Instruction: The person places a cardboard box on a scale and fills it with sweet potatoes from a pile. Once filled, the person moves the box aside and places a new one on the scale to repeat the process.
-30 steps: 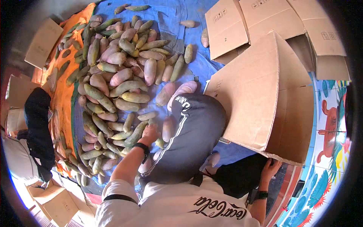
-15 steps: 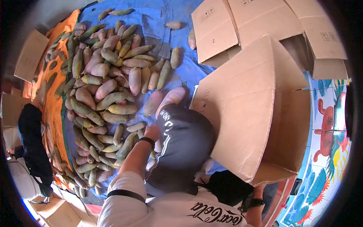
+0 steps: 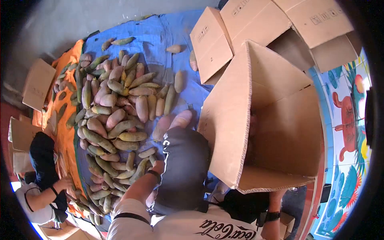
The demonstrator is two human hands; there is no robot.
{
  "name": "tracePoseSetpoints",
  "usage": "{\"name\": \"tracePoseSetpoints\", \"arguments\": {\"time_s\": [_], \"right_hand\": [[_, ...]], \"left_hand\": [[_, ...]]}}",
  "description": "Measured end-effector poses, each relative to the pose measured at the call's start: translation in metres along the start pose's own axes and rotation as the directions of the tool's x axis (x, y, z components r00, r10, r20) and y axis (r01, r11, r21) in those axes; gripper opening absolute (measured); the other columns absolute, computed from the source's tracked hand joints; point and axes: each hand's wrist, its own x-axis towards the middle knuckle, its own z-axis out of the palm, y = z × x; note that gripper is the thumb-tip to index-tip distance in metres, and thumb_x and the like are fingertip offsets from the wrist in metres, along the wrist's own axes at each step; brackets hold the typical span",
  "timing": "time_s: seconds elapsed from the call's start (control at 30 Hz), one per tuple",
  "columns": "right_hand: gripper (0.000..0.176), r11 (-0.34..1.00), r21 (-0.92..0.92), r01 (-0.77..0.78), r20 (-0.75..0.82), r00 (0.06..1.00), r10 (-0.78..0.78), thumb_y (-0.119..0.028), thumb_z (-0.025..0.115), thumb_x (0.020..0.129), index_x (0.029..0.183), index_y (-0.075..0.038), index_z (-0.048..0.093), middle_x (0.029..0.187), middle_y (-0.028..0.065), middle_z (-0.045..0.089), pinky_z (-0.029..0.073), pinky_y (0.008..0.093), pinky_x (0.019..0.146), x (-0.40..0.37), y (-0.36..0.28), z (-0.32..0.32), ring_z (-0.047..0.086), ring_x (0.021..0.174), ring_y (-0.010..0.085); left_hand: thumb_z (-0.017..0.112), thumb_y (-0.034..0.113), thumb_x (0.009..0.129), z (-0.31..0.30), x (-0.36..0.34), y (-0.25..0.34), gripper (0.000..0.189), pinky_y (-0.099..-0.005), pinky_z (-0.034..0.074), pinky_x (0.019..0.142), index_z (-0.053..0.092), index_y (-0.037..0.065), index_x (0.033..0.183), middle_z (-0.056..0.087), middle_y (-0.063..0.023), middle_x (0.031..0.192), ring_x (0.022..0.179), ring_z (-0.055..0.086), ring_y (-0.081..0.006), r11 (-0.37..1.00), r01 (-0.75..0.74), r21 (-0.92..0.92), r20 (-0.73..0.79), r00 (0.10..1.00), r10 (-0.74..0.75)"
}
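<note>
Crouching over a blue tarp (image 3: 182, 86) with one knee bent, the person has the left hand (image 3: 159, 166) low beside the dark trouser leg (image 3: 182, 172), at the near right edge of a broad heap of root vegetables (image 3: 120, 131). A small green root (image 3: 153, 160) is just beyond that hand; since the knee hides the fingers, I cannot tell whether they grasp anything. The right hand (image 3: 277, 199) is at the near edge of a large cardboard box (image 3: 224, 132), whose wall covers its fingers, so its grip cannot be told either. The box stands tilted on the right, its wide opening turned toward the near right. The heap, green and pinkish in mixed shades, spreads over the left part of the tarp, with a few roots lying apart toward the far side. Beyond the box, at the far right, stand more printed cartons (image 3: 211, 46), and along the right edge runs a tiled wall (image 3: 344, 130) painted with a red figure and leaves. On the left, an orange sheet (image 3: 65, 138) bears further roots, with another person's hand (image 3: 64, 184) above its near end and a smaller carton (image 3: 39, 85) at its far left.
</note>
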Motion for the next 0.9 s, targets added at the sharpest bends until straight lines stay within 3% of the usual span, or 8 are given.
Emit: {"name": "tracePoseSetpoints", "arguments": {"time_s": [0.1, 0.17, 0.27, 0.5, 0.6, 0.67, 0.8, 0.9], "right_hand": [[0.037, 0.924, -0.356, -0.136, 0.3, 0.921, 0.251, -0.025, 0.059, 0.086, 0.113, 0.0, 0.056, 0.113, 0.0238, 0.056, 0.038, 0.05, 0.095, 0.006, -0.095, -0.041, 0.048, 0.108, 0.0452], [0.038, 0.986, -0.124, 0.109, -0.07, 0.99, -0.118, -0.017, 0.059, 0.086, 0.117, 0.002, 0.052, 0.122, 0.0258, 0.051, 0.033, 0.0509, 0.1, -0.005, -0.06, -0.02, 0.044, 0.115, 0.0461], [0.041, 0.961, -0.118, 0.251, -0.097, 0.96, -0.263, -0.011, 0.059, 0.085, 0.122, 0.004, 0.048, 0.129, 0.0276, 0.045, 0.031, 0.0515, 0.103, -0.001, -0.072, -0.026, 0.039, 0.12, 0.0469], [0.044, 0.95, -0.051, 0.308, -0.238, 0.92, -0.311, -0.007, 0.057, 0.083, 0.124, 0.006, 0.046, 0.126, 0.0282, 0.046, 0.033, 0.0493, 0.102, 0.004, -0.081, -0.025, 0.041, 0.118, 0.0464], [0.043, 0.955, -0.02, 0.296, -0.244, 0.925, -0.292, -0.006, 0.059, 0.082, 0.121, 0.005, 0.047, 0.125, 0.0264, 0.047, 0.034, 0.0484, 0.101, 0.003, -0.077, -0.023, 0.042, 0.117, 0.0444], [0.043, 0.953, -0.041, 0.301, -0.267, 0.916, -0.301, -0.006, 0.06, 0.08, 0.12, 0.005, 0.048, 0.125, 0.0261, 0.048, 0.034, 0.0474, 0.1, 0.005, -0.075, -0.02, 0.043, 0.117, 0.0433], [0.043, 0.955, -0.003, 0.296, -0.279, 0.917, -0.285, -0.005, 0.06, 0.079, 0.119, 0.005, 0.049, 0.124, 0.0254, 0.049, 0.035, 0.0466, 0.1, 0.007, -0.078, -0.02, 0.044, 0.116, 0.0423], [0.043, 0.95, 0.035, 0.309, -0.31, 0.907, -0.284, -0.005, 0.061, 0.078, 0.119, 0.005, 0.05, 0.123, 0.0246, 0.05, 0.036, 0.0461, 0.1, 0.009, -0.078, -0.015, 0.045, 0.115, 0.0419]], "left_hand": [[0.053, 0.015, 0.083, 0.003, -0.014, -0.007, 0.021, -0.0453, 0.054, 0.075, 0.07, 0.008, 0.093, 0.067, -0.0172, 0.101, 0.1, 0.064, -0.029, 0.999, 0.006, 0.033, -0.047, 0.999, -0.005], [0.052, 0.015, 0.083, 0.008, -0.026, -0.015, 0.021, -0.0451, 0.054, 0.075, 0.07, 0.008, 0.094, 0.067, -0.0174, 0.101, 0.099, 0.064, -0.0292, 0.998, 0.012, 0.063, -0.098, 0.995, -0.005], [0.052, 0.015, 0.084, 0.012, -0.042, -0.034, 0.022, -0.0448, 0.054, 0.075, 0.069, 0.007, 0.094, 0.067, -0.0177, 0.101, 0.099, 0.065, -0.0295, 0.993, 0.01, 0.122, -0.186, 0.982, 0.013], [0.056, 0.033, 0.088, -0.121, -0.146, -0.044, 0.033, -0.0403, 0.053, 0.07, 0.067, 0.003, 0.099, 0.068, -0.0149, 0.08, 0.074, 0.068, -0.0303, 0.969, -0.191, -0.153, -0.393, 0.912, 0.118], [0.056, 0.045, 0.091, -0.202, -0.197, 0.003, 0.048, -0.0319, 0.044, 0.055, 0.062, 0.0, 0.107, 0.063, -0.0077, 0.068, 0.063, 0.06, -0.0197, 0.695, -0.132, -0.707, -0.592, 0.647, -0.48], [0.056, 0.042, 0.091, -0.261, -0.24, 0.052, 0.047, -0.028, 0.043, 0.053, 0.061, -0.001, 0.109, 0.061, -0.0046, 0.071, 0.06, 0.056, -0.0153, 0.459, -0.414, -0.786, -0.609, 0.644, -0.463], [0.055, 0.035, 0.093, -0.334, -0.273, 0.138, 0.047, -0.0231, 0.043, 0.057, 0.053, -0.002, 0.122, 0.059, -0.0048, 0.086, 0.067, 0.053, -0.0102, 0.474, -0.744, -0.47, -0.883, 0.399, -0.249], [0.052, 0.034, 0.094, -0.366, -0.282, 0.183, 0.048, -0.0246, 0.044, 0.065, 0.05, -0.001, 0.125, 0.059, -0.0051, 0.094, 0.075, 0.053, -0.0104, 0.278, -0.787, -0.55, -0.833, 0.542, -0.114]]}}
